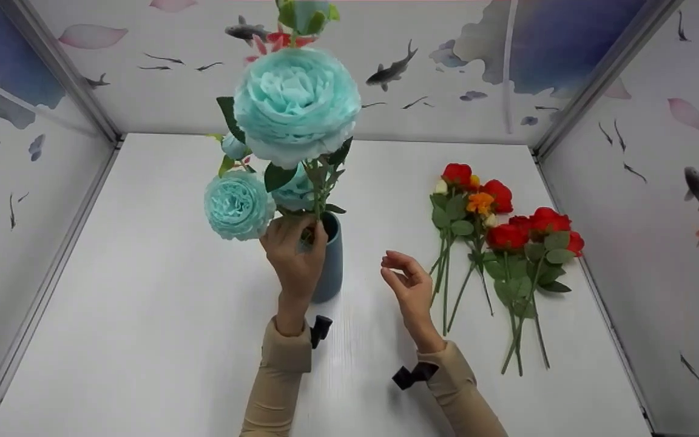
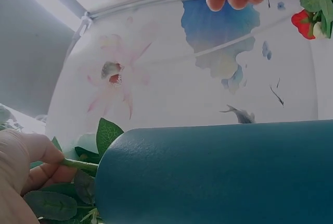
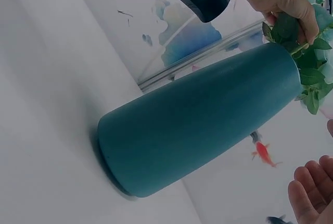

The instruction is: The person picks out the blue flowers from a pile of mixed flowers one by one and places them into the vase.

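Note:
A teal vase stands upright on the white table, its mouth partly hidden by my left hand. In the left wrist view, that hand pinches a green stem between thumb and fingers, right at the vase's rim. Large pale turquoise flowers rise above the vase, with dark green leaves around their stems. My right hand hovers to the right of the vase, fingers loosely curved and nothing between them.
On the right of the table lie red roses with long stems, beside another bunch of red and orange flowers. Walls printed with fish and petals enclose the table at the back and both sides.

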`<state>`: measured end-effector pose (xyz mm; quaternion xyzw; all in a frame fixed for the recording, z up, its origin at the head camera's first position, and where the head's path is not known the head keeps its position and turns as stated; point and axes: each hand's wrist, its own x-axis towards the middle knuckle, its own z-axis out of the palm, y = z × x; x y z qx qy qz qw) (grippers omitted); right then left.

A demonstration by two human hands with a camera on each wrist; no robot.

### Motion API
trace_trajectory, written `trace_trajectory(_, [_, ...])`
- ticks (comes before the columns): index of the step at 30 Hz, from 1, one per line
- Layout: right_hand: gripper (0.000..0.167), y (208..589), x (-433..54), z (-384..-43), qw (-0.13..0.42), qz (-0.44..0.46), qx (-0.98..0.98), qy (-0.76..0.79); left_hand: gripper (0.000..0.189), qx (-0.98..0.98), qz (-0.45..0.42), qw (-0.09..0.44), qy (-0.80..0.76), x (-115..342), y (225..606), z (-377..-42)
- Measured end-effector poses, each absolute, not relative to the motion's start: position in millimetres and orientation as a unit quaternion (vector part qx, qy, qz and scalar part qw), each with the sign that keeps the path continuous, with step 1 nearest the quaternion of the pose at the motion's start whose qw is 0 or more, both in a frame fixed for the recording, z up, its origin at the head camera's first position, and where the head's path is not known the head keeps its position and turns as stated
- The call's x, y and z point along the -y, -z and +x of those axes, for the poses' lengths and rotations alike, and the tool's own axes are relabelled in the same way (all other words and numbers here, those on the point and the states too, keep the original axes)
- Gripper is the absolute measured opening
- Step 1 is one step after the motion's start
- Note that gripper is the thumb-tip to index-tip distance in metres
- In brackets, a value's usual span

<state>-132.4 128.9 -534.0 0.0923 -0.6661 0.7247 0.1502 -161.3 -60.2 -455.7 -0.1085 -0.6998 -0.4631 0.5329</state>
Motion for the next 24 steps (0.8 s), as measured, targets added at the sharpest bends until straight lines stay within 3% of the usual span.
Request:
trace_trajectory(14, [0.034,528.2,-119.3,-138.2,0.134,0.12,0.655,-0.734,0.004,0.715,-0.101,0.542,0.429,60.4,464.0,-161.3])
trace_trajectory(24, [0.044,514.6,-101.4,-150.4,0.119,0.163,0.676,-0.709,0.007,0.751,-0.067,0.533,0.384,59.4,473.7,-158.4])
